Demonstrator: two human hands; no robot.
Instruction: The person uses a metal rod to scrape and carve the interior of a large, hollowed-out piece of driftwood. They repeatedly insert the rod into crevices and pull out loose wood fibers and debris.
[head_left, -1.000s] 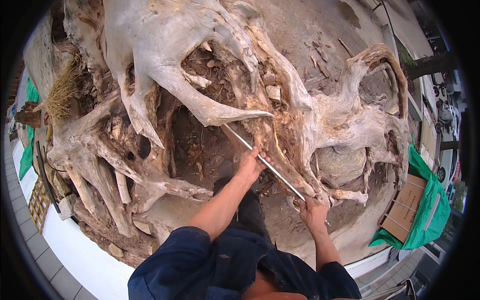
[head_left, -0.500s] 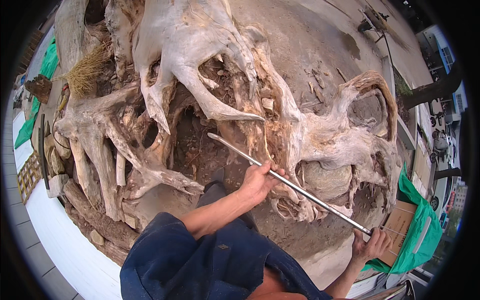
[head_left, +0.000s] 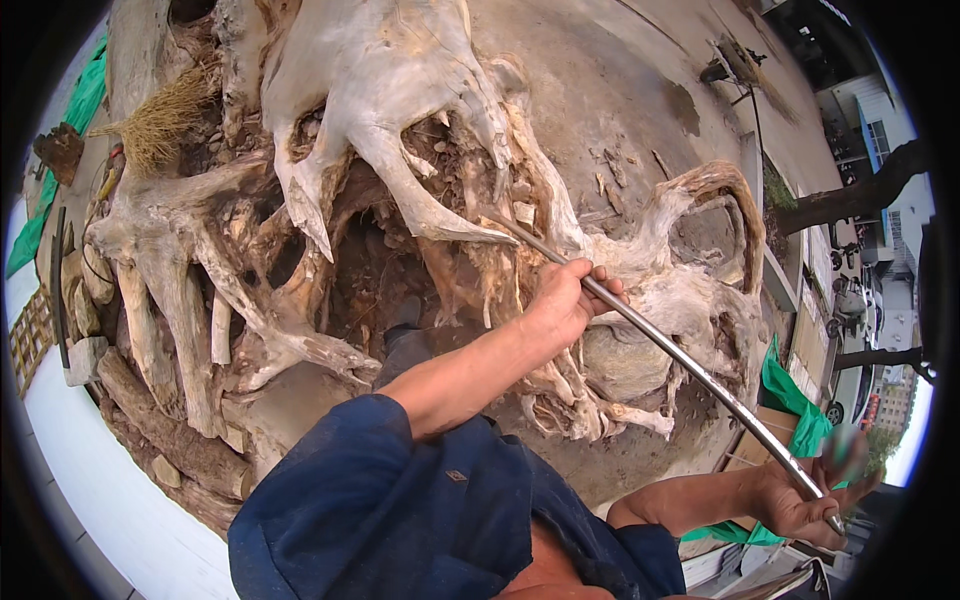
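Two hands on metal rod (head_left: 690, 370): left hand (head_left: 565, 300) clamped; right hand (head_left: 805, 495) fingers loosely curled

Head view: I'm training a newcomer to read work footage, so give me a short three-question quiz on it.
1. True or false: both hands grip the metal rod.
2. The rod's far tip lies among: A) the tree stump's roots B) green tarp C) cardboard.
3. Which hand holds the rod's near end?

Key:
1. True: left hand and right hand.
2. A.
3. The right hand.
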